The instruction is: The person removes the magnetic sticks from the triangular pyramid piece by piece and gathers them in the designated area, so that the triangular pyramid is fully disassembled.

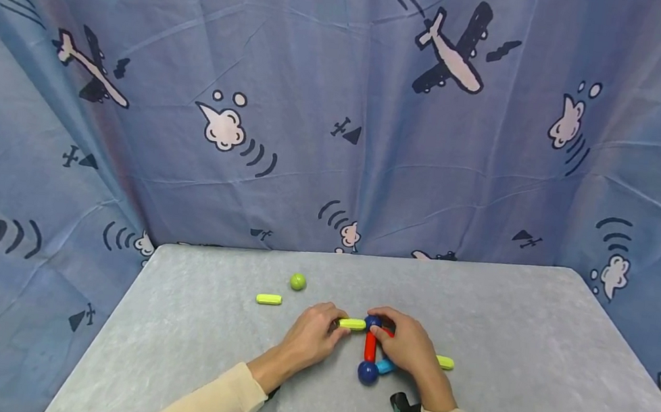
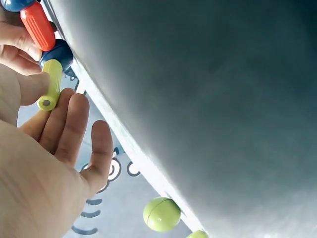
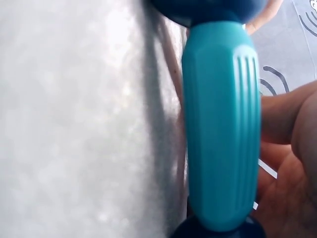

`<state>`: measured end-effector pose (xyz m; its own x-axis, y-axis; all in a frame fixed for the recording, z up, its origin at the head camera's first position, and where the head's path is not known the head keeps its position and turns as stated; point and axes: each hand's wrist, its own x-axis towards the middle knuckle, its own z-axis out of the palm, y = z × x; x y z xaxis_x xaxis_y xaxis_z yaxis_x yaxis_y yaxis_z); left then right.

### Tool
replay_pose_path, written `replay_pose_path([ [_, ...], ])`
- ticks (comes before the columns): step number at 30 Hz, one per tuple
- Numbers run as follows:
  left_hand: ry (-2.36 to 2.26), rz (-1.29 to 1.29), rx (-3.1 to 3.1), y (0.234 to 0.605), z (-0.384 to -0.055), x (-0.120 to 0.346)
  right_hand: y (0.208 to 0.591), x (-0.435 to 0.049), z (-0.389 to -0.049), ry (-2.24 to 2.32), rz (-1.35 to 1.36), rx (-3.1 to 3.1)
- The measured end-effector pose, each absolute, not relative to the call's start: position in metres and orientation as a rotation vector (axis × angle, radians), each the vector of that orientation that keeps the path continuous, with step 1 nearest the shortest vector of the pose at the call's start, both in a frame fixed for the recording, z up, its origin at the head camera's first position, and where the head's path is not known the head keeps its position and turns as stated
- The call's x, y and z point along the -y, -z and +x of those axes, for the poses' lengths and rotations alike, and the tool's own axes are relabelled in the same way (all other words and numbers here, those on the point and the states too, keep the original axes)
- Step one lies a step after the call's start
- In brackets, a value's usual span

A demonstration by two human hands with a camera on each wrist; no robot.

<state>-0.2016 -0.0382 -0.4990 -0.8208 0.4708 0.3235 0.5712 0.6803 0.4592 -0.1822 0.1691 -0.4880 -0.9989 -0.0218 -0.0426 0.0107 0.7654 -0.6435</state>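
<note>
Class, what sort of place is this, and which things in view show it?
Probably an indoor play or filming corner: a blue cloth printed with aeroplanes hangs behind a pale tabletop, and the left hand pinches a yellow-green rod, apparently a toy building piece.

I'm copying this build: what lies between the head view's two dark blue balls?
A red rod joins the far dark blue ball to the near dark blue ball, as the head view shows.

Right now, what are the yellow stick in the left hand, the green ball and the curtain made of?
Yellow stick: probably hard, shiny plastic, with faint ridges; its grey end spot might be metal. Green ball: probably shiny plastic, with a glint and seam line. Curtain: looks like matte cloth, with folds and creases.
</note>
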Motion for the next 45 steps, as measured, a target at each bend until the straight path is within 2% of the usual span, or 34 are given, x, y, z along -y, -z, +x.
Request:
replay_pose_path([
  [8, 0.954, -0.683, 2.687, 0.501, -0.202, 0.05, 0.49, -0.176, -0.183, 1.101, 0.019, -2.894],
  [45, 1.03, -0.694, 2.728, 0.499, -0.204, 0.058, 0.486, -0.177, -0.18, 1.121, -0.066, -2.87],
])
